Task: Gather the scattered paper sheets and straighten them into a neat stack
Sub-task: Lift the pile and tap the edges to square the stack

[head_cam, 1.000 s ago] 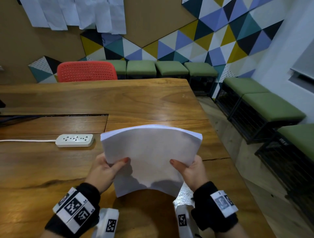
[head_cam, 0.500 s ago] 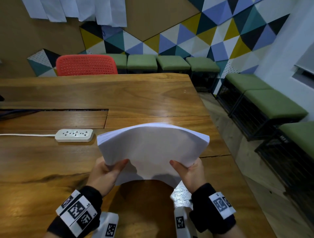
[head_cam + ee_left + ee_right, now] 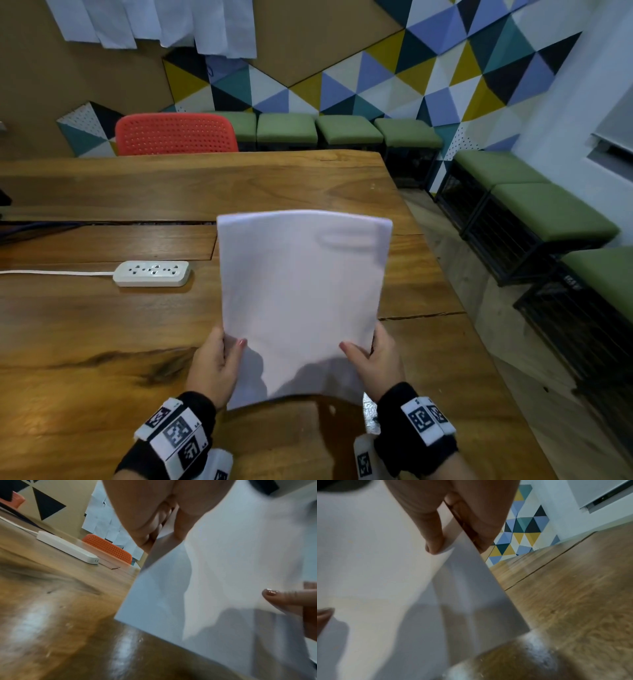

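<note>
**deskjockey:** so where were you at in this shot? Looked like you'd got all the sheets (image 3: 301, 301) together already, no strays on the table (image 3: 102, 359) that I could see.

**papercut99:** yeah, you were on the squaring-up step I reckon. You had the sheets standing nearly upright in front of you, bottom edge down by the table near your edge of it. Couldn't tell if that edge was actually touching the wood, too blurry in the wrist views.

**deskjockey:** and the grip?

**papercut99:** your left hand (image 3: 215, 363) pinched the left side low down, thumb on the front, fingers tucked behind. Your right hand (image 3: 373, 356) did the same on the right side. Both closed on the paper, neither loose.

**deskjockey:** the top looked bowed a bit though.

**papercut99:** it did, and the bottom edge curved too. So my guess for your next move: ease the pinch just enough for the sheets to slide, tap the bottom edge on the table, then turn it and tap a side. After that you'd lay it flat, well clear of the strip (image 3: 150, 273).
</note>
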### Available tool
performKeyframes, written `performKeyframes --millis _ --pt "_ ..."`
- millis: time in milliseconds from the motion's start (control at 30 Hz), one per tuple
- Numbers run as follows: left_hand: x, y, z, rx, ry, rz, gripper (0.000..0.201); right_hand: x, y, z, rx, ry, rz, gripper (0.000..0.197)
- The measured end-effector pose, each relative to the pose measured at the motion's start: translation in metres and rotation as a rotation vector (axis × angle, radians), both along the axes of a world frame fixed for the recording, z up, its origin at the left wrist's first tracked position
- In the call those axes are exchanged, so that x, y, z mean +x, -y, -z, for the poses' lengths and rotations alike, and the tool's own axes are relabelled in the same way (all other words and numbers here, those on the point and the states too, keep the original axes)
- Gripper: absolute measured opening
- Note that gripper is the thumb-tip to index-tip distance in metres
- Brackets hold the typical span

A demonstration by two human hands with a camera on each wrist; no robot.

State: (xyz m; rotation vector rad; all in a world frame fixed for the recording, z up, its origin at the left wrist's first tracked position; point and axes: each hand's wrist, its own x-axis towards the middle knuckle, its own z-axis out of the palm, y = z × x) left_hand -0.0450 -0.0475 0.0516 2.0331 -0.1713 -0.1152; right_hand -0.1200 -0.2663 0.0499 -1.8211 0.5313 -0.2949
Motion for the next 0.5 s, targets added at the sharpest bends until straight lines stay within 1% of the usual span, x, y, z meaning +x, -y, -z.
performKeyframes --millis 33,100,167,233,333,433,500 --pt "0.002 0.0 -0.003 -0.019 -0.014 0.03 0.017 0.0 0.001 -0.001 0.012 0.008 -0.009 0.036" --pt "0.008 -0.002 -0.001 -0.031 -0.123 0.058 0.024 0.003 0.002 -0.003 0.001 -0.035 -0.032 0.037" --pt "0.012 -0.004 0.01 0.006 -0.274 0.052 0.02 0.004 0.003 0.003 -0.016 -0.142 -0.058 0.033" --pt "0.01 -0.005 0.024 0.07 -0.368 0.048 0.017 0.004 0.0 0.013 -0.025 -0.253 -0.069 0.035" --pt "0.006 0.0 0.041 0.158 -0.402 0.025 0.02 0.002 -0.004 0.03 -0.039 -0.406 -0.068 0.037" --pt "0.005 0.006 0.048 0.24 -0.441 0.008 0.027 0.001 -0.004 0.045 -0.077 -0.499 -0.077 0.042" --pt "0.008 0.006 0.051 0.296 -0.474 0.013 0.03 0.001 -0.002 0.05 -0.137 -0.537 -0.093 0.04"
